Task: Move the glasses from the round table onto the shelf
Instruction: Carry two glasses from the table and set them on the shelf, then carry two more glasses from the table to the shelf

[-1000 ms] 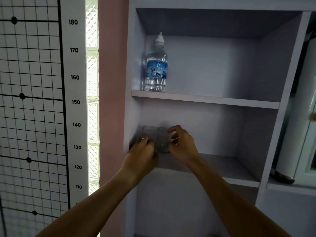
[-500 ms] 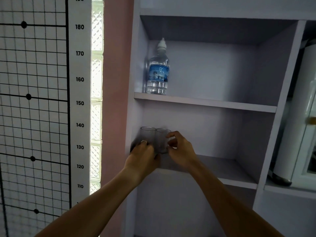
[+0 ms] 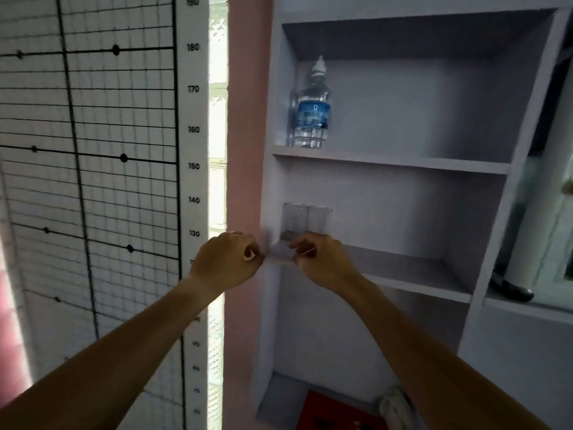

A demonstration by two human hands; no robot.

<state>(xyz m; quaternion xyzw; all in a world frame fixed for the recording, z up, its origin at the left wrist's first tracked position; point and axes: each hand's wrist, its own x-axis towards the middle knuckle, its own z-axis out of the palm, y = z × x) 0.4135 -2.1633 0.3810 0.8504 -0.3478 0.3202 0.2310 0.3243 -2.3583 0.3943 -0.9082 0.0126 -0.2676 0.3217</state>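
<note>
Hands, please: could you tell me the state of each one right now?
Left hand: closed, fingers curled, holding nothing.
Right hand: clear of the glasses; blurred, so open or closed cannot be told.

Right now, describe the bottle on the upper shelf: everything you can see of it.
The bottle looks like clear plastic with a white pointed cap and a blue label round its middle. It stands upright at the left end of the upper shelf, close to the left wall. Only the shelf is seen touching it. Blur hides the label's print.
</note>
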